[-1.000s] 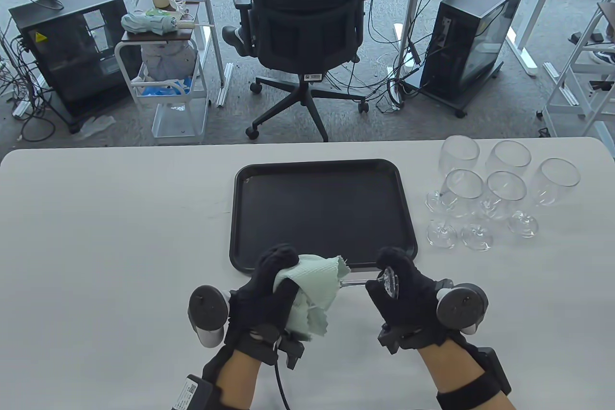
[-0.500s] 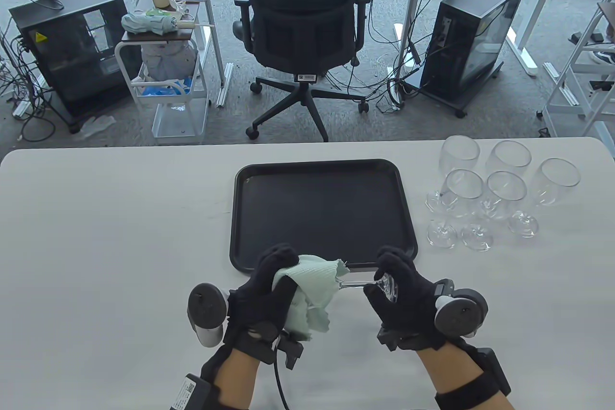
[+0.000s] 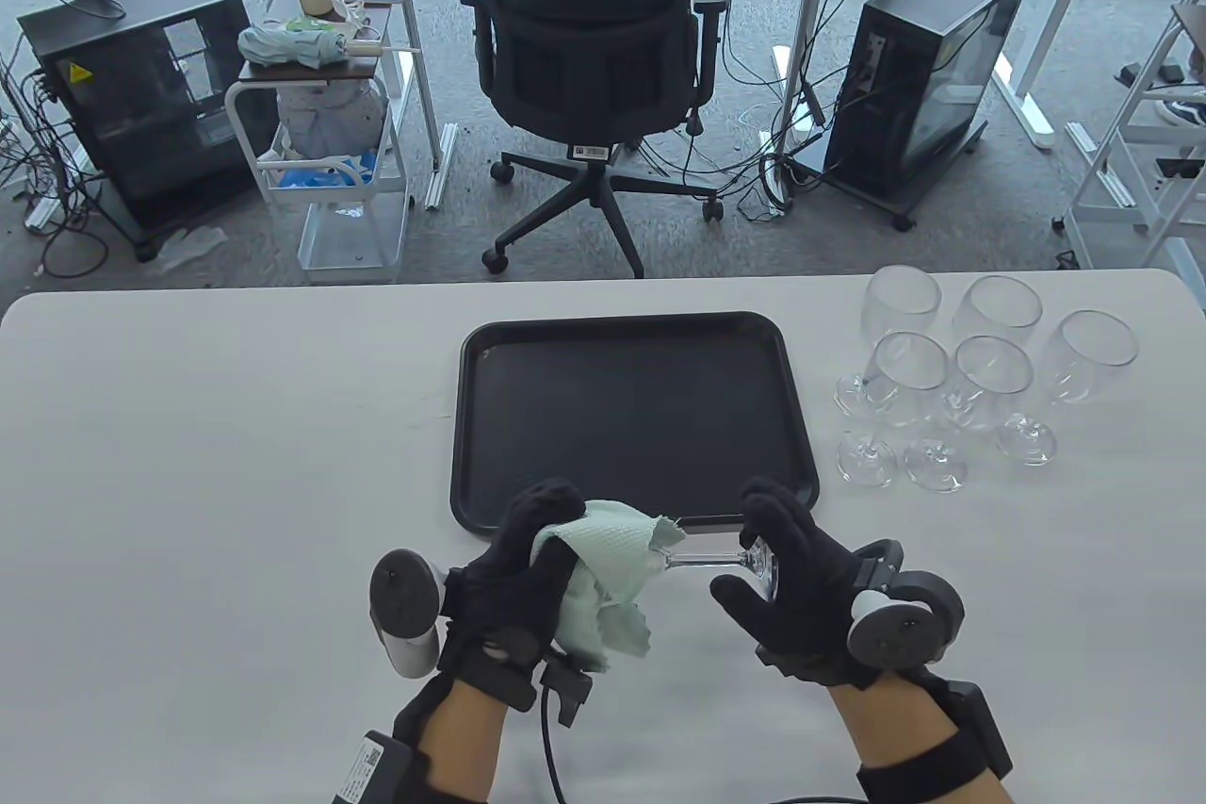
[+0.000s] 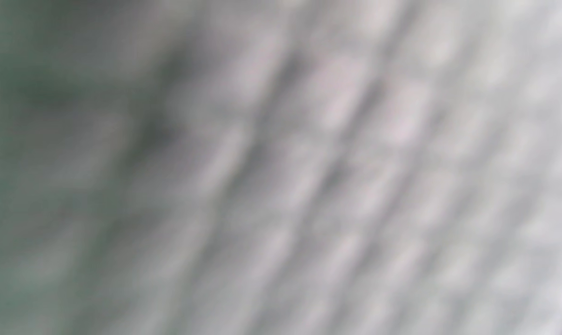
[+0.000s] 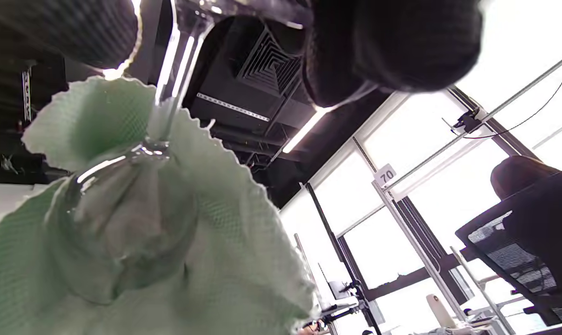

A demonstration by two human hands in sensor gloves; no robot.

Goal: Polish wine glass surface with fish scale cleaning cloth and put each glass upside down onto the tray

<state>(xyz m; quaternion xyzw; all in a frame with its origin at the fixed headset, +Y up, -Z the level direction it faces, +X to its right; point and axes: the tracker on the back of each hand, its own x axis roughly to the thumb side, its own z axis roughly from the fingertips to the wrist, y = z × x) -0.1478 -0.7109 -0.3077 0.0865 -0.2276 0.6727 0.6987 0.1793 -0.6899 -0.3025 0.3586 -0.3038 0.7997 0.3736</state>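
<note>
A wine glass (image 3: 707, 556) lies sideways in the air between my hands, just in front of the black tray (image 3: 631, 333). My left hand (image 3: 537, 549) grips its bowl through the pale green cloth (image 3: 608, 573), which hides the bowl in the table view. My right hand (image 3: 773, 568) pinches the foot (image 3: 763, 564) of the glass. In the right wrist view the stem (image 5: 174, 65) runs down into the cloth-wrapped bowl (image 5: 123, 232). The left wrist view shows only blurred cloth (image 4: 281, 167) close up.
Several upright wine glasses (image 3: 980, 370) stand in a cluster at the right of the white table (image 3: 188, 465). The tray holds nothing. An office chair (image 3: 594, 41) and computer cases stand beyond the table's far edge.
My right hand has turned at the wrist, its tracker dropping lower and to the right, and the foot of the glass has rotated with it. The left hand and cloth have shifted only slightly.
</note>
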